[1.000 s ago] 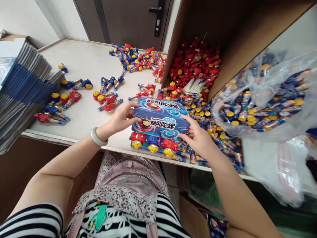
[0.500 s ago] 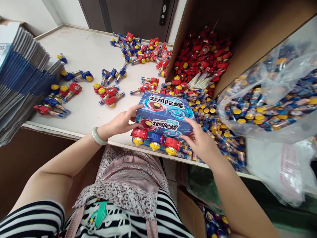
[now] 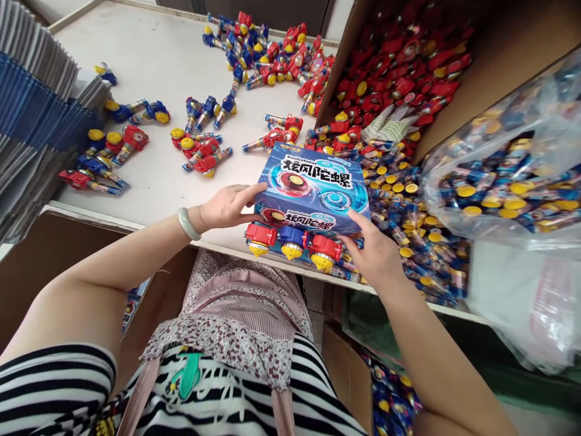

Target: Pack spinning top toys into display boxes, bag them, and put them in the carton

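Note:
Between my hands is a blue printed cardboard box (image 3: 313, 181) with a spinning-top picture and large lettering on its lid. My left hand (image 3: 232, 206) grips its left end, thumb at the front and fingers along the side. With fingers on the lid and thumb at the front, my right hand (image 3: 374, 251) holds the right end. Along the box's lower front sit a red spinning-top toy (image 3: 260, 238), a blue one (image 3: 291, 242) and another red one (image 3: 324, 251), yellow tips facing me. The box's underside is hidden.
Red and blue top toys (image 3: 206, 151) lie about the white table (image 3: 149, 63). Flattened boxes (image 3: 40, 115) are stacked at left. A large carton (image 3: 336, 66) of red toys with a striped glove (image 3: 390, 124) stands behind. Small tubes (image 3: 408, 233) and a plastic bag (image 3: 508, 181) fill the right.
The box's lid has tilted more into view, while both hands keep their hold on its ends. My head view has shifted, so the table's things appear higher in the picture.

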{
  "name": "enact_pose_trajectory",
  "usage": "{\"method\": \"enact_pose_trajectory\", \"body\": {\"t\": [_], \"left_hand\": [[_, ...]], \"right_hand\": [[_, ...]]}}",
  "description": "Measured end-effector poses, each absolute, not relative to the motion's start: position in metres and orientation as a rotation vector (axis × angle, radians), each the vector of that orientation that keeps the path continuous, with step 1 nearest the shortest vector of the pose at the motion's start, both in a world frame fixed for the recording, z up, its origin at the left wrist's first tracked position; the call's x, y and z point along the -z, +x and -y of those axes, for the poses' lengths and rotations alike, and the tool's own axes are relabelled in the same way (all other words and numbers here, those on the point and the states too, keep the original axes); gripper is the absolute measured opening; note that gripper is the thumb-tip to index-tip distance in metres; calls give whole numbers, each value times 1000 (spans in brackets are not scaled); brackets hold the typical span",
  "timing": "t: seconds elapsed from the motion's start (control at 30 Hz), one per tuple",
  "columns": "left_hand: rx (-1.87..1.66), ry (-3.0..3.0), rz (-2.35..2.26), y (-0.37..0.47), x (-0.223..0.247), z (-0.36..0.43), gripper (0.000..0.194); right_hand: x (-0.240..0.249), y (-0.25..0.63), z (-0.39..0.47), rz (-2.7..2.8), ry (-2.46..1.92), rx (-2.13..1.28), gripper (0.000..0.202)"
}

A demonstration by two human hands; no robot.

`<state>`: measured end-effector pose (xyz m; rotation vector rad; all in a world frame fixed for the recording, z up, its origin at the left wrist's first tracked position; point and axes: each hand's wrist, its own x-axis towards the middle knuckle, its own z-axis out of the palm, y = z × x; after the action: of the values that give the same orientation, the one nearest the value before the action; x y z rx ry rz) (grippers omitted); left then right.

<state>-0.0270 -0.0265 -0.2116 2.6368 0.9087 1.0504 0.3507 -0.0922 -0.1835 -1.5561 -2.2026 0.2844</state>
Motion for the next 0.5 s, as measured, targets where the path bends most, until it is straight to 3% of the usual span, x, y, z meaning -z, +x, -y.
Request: {"method": "enact_pose_trajectory", "body": {"t": [0.23,0.5], "left_hand": [[-991,2672,-1007,-18,248,28,50],[-1102,2281,-1004,-59,219,26,63]], "right_hand": [[246,346,93,2116,-1539,-371,53],[226,368,130,2025,-1434,-360,54]]}}
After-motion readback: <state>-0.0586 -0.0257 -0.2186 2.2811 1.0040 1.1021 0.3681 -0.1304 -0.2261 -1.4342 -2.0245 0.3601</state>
